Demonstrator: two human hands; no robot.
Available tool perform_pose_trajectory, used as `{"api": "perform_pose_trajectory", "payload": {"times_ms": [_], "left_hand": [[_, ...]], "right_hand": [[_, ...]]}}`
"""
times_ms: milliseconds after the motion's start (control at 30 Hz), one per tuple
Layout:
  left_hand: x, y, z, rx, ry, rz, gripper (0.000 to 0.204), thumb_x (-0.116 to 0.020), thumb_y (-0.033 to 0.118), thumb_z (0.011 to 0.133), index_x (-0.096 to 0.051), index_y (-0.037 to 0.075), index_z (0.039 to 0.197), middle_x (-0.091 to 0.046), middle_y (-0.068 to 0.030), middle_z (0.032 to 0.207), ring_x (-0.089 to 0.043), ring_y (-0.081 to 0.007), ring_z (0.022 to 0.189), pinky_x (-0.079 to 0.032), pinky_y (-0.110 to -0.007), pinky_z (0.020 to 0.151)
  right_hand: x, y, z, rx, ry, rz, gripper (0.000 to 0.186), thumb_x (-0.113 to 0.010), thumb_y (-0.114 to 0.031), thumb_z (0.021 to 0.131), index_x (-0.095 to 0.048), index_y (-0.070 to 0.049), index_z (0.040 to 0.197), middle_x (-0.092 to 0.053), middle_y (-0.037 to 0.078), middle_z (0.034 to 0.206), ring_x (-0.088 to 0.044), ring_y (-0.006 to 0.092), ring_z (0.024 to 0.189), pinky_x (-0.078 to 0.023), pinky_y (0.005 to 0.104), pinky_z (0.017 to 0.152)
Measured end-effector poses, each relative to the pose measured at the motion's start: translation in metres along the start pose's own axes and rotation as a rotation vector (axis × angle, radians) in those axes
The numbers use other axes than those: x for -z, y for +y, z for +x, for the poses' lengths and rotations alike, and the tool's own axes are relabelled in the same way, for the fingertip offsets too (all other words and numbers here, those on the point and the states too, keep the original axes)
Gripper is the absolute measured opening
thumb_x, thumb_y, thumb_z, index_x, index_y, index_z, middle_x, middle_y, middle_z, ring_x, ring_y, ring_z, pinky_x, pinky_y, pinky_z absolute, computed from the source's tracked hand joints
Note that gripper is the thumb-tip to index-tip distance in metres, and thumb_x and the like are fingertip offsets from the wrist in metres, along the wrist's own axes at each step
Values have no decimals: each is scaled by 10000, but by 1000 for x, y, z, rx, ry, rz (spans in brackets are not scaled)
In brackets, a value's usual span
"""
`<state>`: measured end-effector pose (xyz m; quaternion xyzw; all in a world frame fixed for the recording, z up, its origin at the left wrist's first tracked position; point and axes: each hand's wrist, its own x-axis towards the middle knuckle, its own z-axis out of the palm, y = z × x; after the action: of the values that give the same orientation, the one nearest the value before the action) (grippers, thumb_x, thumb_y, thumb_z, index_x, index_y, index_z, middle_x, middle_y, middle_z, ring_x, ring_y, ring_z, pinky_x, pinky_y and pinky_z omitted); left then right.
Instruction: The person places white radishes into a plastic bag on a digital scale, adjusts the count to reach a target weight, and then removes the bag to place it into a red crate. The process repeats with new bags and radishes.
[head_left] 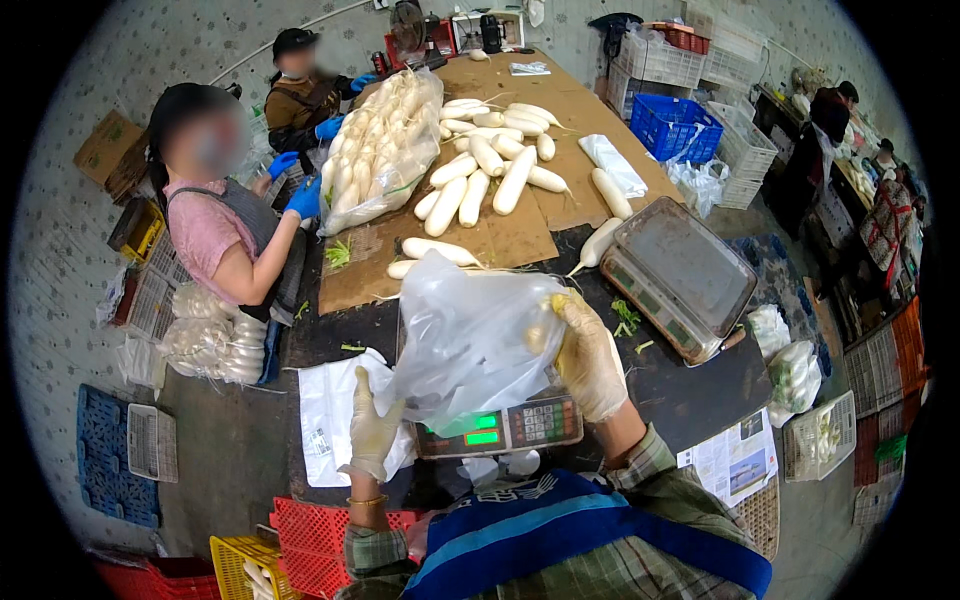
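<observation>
Translucent plastic bag [455, 345], three-o'clock edge held by pale-gloved right hand [592, 365]; pale-gloved left hand [372, 432]: grip, I cannot tell; slack could cover six-o'clock glowing green display [481, 437].

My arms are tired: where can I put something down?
Bare dark tabletop lies between the right hand, the metal tray and the printed paper. Bare cardboard lies between the radish pile and the far white sheet. It's crowded around the plastic bag and left hand.

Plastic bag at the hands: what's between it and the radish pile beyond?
In the head view, at least two loose white radishes lie between the plastic bag and the radish pile, with bare brown cardboard beside them.
</observation>
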<state>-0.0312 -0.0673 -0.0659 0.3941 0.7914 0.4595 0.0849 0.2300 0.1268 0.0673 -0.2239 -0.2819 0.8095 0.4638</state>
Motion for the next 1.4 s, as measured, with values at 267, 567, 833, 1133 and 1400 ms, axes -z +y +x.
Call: {"api": "perform_pose_trajectory", "payload": {"times_ms": [267, 567, 833, 1133, 1400], "left_hand": [[15, 169, -22, -582, -119, 168, 399, -627, 132, 848, -664, 77, 1241, -322, -217, 1548, -277, -416, 1423, -171, -512, 1172], [2, 134, 16, -403, 193, 85, 210, -716, 22, 811, -623, 2, 998, -636, -107, 954, -636, -264, 925, -504, -319, 826], [58, 142, 18, 111, -166, -726, 310, -581, -22, 859, -598, -27, 1169, -629, -68, 1090, -578, -146, 1022, -445, -264, 919], [24, 176, 30, 160, -364, -1172, 453, -495, 7, 819, -560, 4, 1267, -612, -132, 1129, -576, -199, 1043, -460, -292, 916], [8, 169, 24, 186, -365, -1279, 428, -517, -11, 783, -584, 34, 1204, -632, -147, 1126, -579, -204, 1004, -454, -317, 931]], "right_hand": [[-6, 4, 1, -126, -213, -201, 271, -599, -129, 963, -573, -10, 1205, -642, 73, 1057, -649, 169, 788, -544, 280, 644], [25, -28, 18, 242, -165, -658, 455, -617, -8, 877, -521, 24, 1320, -580, 111, 1305, -571, 166, 1087, -446, 286, 985], [219, 23, 4, 391, 397, -1147, 654, -724, -162, 851, -439, -8, 1419, -542, 167, 1359, -533, 247, 1237, -413, 339, 1045], [295, 69, 8, 124, 533, -787, 707, -748, -251, 808, -464, 9, 1402, -671, 150, 1098, -666, 264, 951, -533, 344, 810], [36, -73, -38, 558, 75, -337, 811, -754, -464, 831, -421, 29, 1382, -568, 175, 1317, -635, 199, 1043, -549, 328, 851]]}}
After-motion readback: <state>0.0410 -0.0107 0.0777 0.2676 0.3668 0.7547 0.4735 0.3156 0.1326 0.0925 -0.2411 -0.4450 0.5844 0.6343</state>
